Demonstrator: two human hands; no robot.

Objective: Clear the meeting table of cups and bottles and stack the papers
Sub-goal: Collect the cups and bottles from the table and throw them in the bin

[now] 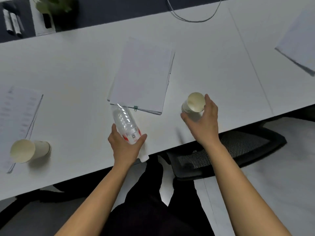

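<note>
White meeting table [76, 65]. Landmark: central stack of white papers [143, 77] with a small green clip on its near edge.

- Clear plastic bottle with red-and-white label [124, 121]: tilted, base over the stack's near-left corner, white cap toward the person. Left hand [124, 145] grips it round the label, thumb and fingers wrapped.
- Cream paper cup [194, 103]: right of the stack, on the table. Right hand [204, 123] curves round it, thumb one side, fingers the other; firm hold or not, cannot tell.
- Second cream paper cup [29, 151]: well left of the stack, on printed sheets [18, 113].
- More white papers [300, 41]: far right of the stack.
</note>
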